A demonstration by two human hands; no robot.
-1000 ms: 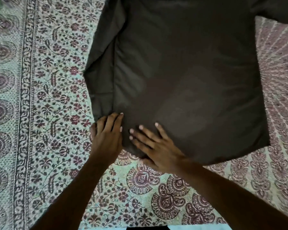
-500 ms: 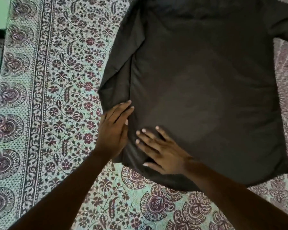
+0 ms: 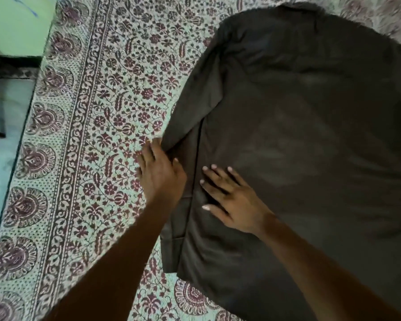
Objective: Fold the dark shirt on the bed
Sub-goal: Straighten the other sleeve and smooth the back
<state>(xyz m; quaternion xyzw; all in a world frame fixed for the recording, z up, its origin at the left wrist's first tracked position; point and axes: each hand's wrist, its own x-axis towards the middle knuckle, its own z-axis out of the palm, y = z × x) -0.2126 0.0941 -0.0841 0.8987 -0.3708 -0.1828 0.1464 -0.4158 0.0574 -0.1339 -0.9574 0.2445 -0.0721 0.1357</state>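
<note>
The dark shirt [image 3: 310, 135] lies spread flat on the bed, filling the right half of the view, collar end at the top. Its left sleeve [image 3: 195, 100] lies folded down along the shirt's left side. My left hand [image 3: 160, 174] rests at the sleeve's lower edge, where cloth meets the bedsheet, fingers fairly straight and partly on the fabric. My right hand [image 3: 232, 198] lies flat on the shirt body just to the right, fingers spread and pressing the cloth down.
A patterned bedsheet [image 3: 90, 135] with maroon flowers and a bordered edge covers the bed. The bed's left edge [image 3: 16, 147] runs down the left side, with floor and a green wall beyond it.
My left hand slid up along the folded sleeve's edge and slightly left. The right hand stayed pressed on the shirt. The camera shifted, so the shirt now sits further right.
</note>
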